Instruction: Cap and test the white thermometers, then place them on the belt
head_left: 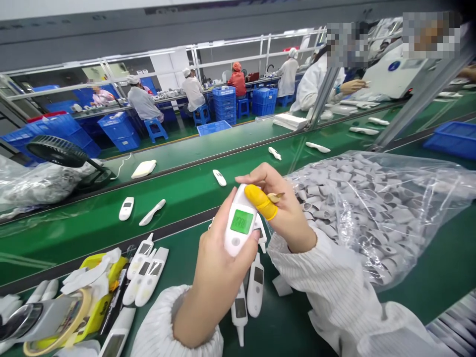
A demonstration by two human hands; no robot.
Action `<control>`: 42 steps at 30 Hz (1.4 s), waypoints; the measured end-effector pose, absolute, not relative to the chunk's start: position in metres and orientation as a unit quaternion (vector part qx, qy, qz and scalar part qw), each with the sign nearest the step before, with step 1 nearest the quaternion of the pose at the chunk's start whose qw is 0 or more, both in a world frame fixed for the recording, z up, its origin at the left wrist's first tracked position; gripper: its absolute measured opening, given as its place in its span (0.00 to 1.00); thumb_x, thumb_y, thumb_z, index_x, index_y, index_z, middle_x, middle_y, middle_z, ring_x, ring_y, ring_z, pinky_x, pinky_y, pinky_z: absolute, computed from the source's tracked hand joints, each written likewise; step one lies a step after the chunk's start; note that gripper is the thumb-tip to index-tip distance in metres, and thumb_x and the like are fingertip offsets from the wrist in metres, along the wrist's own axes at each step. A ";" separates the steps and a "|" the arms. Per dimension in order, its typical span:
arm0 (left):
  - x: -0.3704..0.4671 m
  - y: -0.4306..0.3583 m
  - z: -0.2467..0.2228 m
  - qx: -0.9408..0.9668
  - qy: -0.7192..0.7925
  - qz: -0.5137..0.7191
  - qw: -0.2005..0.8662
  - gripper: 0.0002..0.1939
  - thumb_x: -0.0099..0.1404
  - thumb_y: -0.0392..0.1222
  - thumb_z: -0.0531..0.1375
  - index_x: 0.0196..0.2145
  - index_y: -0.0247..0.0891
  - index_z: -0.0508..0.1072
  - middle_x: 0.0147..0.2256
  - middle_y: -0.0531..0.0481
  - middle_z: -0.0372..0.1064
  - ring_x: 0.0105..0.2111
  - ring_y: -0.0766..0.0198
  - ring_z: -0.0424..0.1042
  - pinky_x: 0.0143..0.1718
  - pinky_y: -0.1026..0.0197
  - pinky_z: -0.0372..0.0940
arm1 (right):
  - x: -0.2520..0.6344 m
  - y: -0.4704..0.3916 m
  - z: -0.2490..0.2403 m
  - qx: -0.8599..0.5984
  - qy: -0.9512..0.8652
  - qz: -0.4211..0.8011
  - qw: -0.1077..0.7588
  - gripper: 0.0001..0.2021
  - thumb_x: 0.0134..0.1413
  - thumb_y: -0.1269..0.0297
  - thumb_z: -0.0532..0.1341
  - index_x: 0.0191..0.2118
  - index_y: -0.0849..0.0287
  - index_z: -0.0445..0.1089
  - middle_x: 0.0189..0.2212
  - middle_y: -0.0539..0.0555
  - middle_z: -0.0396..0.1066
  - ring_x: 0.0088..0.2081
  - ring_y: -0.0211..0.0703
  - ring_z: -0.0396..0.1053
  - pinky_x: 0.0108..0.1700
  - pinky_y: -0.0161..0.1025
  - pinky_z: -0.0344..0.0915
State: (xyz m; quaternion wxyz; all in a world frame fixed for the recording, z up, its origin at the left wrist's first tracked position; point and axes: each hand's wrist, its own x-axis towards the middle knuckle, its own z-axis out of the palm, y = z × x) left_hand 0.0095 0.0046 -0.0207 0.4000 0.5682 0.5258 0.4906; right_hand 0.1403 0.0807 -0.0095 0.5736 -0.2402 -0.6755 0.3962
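Note:
A white thermometer (235, 242) with a lit green screen is held upright in front of me. My left hand (219, 253) is wrapped round its lower body, thumb and fingers on either side. At its top end, my right hand (280, 208) grips it, with a yellow cover on one digit and a small brownish item by the fingers. Under my hands, more thermometers (255, 286) lie on the green table, their screens dark. Several others (151, 277) rest at the left.
A clear bag (372, 208) of grey-white caps fills the right. Thermometers lie on the green belt (178, 191) ahead. A yellow tray (92, 307) with tape stands at the lower left, a black fan (59, 151) behind. People sit beyond; a blue crate (451, 139) is at far right.

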 end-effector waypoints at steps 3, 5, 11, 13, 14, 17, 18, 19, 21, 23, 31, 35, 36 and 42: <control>0.008 0.007 -0.020 0.583 0.540 0.478 0.374 0.28 0.63 0.49 0.64 0.60 0.48 0.65 0.31 0.53 0.73 0.23 0.63 0.68 0.21 0.64 0.60 | 0.137 0.081 -0.012 -0.239 -0.661 0.390 0.595 0.18 0.56 0.42 0.63 0.37 0.52 0.69 0.33 0.49 0.66 0.31 0.38 0.67 0.31 0.35 0.66; 0.006 0.009 -0.018 0.607 0.559 0.454 0.338 0.17 0.63 0.51 0.64 0.47 0.44 0.71 0.26 0.55 0.69 0.21 0.65 0.66 0.21 0.65 0.57 | 0.136 0.080 -0.014 -0.241 -0.646 0.390 0.610 0.15 0.57 0.46 0.64 0.39 0.52 0.70 0.33 0.49 0.67 0.30 0.36 0.67 0.30 0.34 0.65; 0.006 0.012 -0.015 0.622 0.577 0.442 0.292 0.13 0.62 0.49 0.63 0.29 0.42 0.64 0.22 0.56 0.63 0.20 0.65 0.61 0.21 0.64 0.50 | 0.139 0.080 -0.015 -0.264 -0.659 0.374 0.597 0.12 0.58 0.52 0.65 0.41 0.54 0.73 0.32 0.50 0.71 0.30 0.38 0.70 0.29 0.35 0.67; 0.007 0.013 -0.017 0.613 0.582 0.444 0.296 0.12 0.61 0.48 0.64 0.30 0.43 0.64 0.23 0.55 0.64 0.21 0.64 0.62 0.22 0.64 0.50 | 0.140 0.081 -0.015 -0.263 -0.661 0.370 0.598 0.12 0.58 0.52 0.65 0.41 0.54 0.73 0.32 0.50 0.71 0.30 0.38 0.70 0.30 0.35 0.68; 0.008 0.014 -0.017 0.610 0.584 0.444 0.299 0.12 0.61 0.47 0.64 0.30 0.43 0.64 0.23 0.54 0.64 0.21 0.63 0.62 0.22 0.63 0.50 | 0.140 0.081 -0.015 -0.261 -0.662 0.368 0.598 0.12 0.58 0.52 0.65 0.41 0.54 0.73 0.31 0.50 0.71 0.30 0.38 0.71 0.30 0.35 0.68; 0.010 0.014 -0.019 0.612 0.587 0.441 0.294 0.13 0.61 0.48 0.63 0.30 0.43 0.62 0.23 0.55 0.63 0.20 0.63 0.62 0.22 0.63 0.49 | 0.139 0.080 -0.014 -0.261 -0.665 0.361 0.600 0.12 0.58 0.52 0.65 0.41 0.54 0.73 0.31 0.50 0.72 0.30 0.39 0.71 0.30 0.36 0.68; 0.011 0.014 -0.020 0.616 0.588 0.438 0.287 0.13 0.62 0.48 0.63 0.31 0.43 0.61 0.23 0.55 0.62 0.20 0.63 0.61 0.22 0.63 0.49 | 0.138 0.080 -0.014 -0.261 -0.665 0.363 0.599 0.12 0.58 0.52 0.65 0.41 0.54 0.73 0.32 0.50 0.72 0.30 0.39 0.71 0.30 0.36 0.68; 0.011 0.013 -0.020 0.620 0.590 0.435 0.281 0.13 0.62 0.49 0.62 0.31 0.43 0.61 0.23 0.55 0.62 0.20 0.63 0.61 0.22 0.63 0.49 | 0.138 0.080 -0.013 -0.259 -0.664 0.370 0.596 0.13 0.57 0.51 0.65 0.41 0.54 0.72 0.32 0.50 0.72 0.30 0.39 0.71 0.30 0.36 0.67; 0.011 0.013 -0.021 0.629 0.593 0.427 0.265 0.14 0.63 0.49 0.61 0.31 0.43 0.60 0.23 0.55 0.61 0.20 0.64 0.60 0.22 0.63 0.49 | 0.140 0.082 -0.013 -0.257 -0.655 0.403 0.585 0.16 0.57 0.47 0.64 0.41 0.54 0.71 0.31 0.50 0.70 0.29 0.38 0.68 0.29 0.35 0.65; 0.009 0.014 -0.022 0.637 0.591 0.436 0.234 0.14 0.64 0.49 0.61 0.30 0.42 0.61 0.26 0.54 0.60 0.23 0.64 0.61 0.23 0.63 0.52 | 0.143 0.086 -0.014 -0.258 -0.642 0.446 0.567 0.21 0.54 0.42 0.64 0.43 0.54 0.69 0.27 0.47 0.65 0.24 0.35 0.62 0.25 0.33 0.60; -0.010 0.028 -0.020 0.488 0.406 0.593 0.495 0.26 0.68 0.54 0.58 0.58 0.42 0.57 0.31 0.54 0.67 0.23 0.67 0.69 0.24 0.64 0.67 | 0.152 0.083 -0.012 -0.300 -0.748 0.272 0.526 0.17 0.69 0.51 0.51 0.34 0.57 0.67 0.25 0.49 0.63 0.27 0.38 0.61 0.30 0.37 0.57; -0.012 0.028 -0.022 0.473 0.395 0.611 0.497 0.20 0.71 0.52 0.53 0.54 0.38 0.63 0.32 0.50 0.72 0.27 0.63 0.74 0.26 0.64 0.69 | 0.144 0.072 -0.010 -0.301 -0.809 0.049 0.502 0.10 0.65 0.65 0.56 0.30 0.57 0.64 0.26 0.50 0.67 0.28 0.39 0.61 0.30 0.38 0.55; -0.011 0.027 -0.022 0.475 0.390 0.616 0.493 0.19 0.71 0.51 0.53 0.54 0.39 0.62 0.31 0.51 0.72 0.27 0.63 0.74 0.27 0.64 0.69 | 0.142 0.070 -0.009 -0.307 -0.812 0.005 0.496 0.09 0.65 0.66 0.56 0.31 0.57 0.64 0.25 0.50 0.67 0.28 0.39 0.61 0.30 0.38 0.54; -0.007 0.021 -0.020 0.532 0.368 0.617 0.448 0.17 0.74 0.49 0.50 0.57 0.43 0.58 0.30 0.54 0.69 0.23 0.67 0.69 0.25 0.65 0.67 | 0.140 0.062 -0.008 -0.346 -0.803 -0.130 0.468 0.10 0.64 0.69 0.58 0.30 0.60 0.68 0.24 0.49 0.69 0.26 0.36 0.63 0.27 0.37 0.50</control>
